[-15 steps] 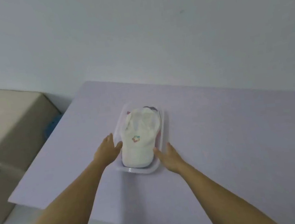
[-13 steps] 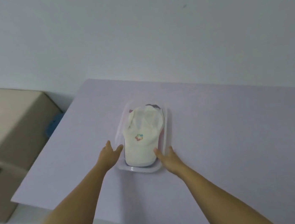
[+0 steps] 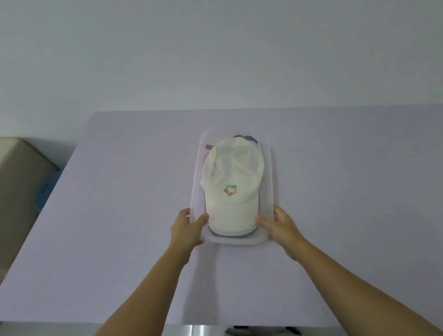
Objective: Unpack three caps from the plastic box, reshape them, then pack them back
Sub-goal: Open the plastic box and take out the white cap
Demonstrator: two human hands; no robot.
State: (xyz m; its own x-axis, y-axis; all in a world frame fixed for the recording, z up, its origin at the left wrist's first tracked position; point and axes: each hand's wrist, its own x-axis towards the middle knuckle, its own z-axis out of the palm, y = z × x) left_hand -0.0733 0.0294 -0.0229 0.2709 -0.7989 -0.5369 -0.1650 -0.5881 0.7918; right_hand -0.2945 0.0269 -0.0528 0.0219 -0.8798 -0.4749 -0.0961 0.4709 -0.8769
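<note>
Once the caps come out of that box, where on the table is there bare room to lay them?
Bare tabletop runs from the plastic box to the right edge, and another patch lies between the box and the left edge. A narrower strip runs behind the box, toward the wall. The near end is crowded: the left hand and right hand flank the white cap.

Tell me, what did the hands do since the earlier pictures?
Little changed. The left hand and right hand closed in a bit on the near end of the plastic box, thumbs against the white cap. The camera view shifted. The cap stayed on top of the stack in the box, and nothing was lifted.
</note>
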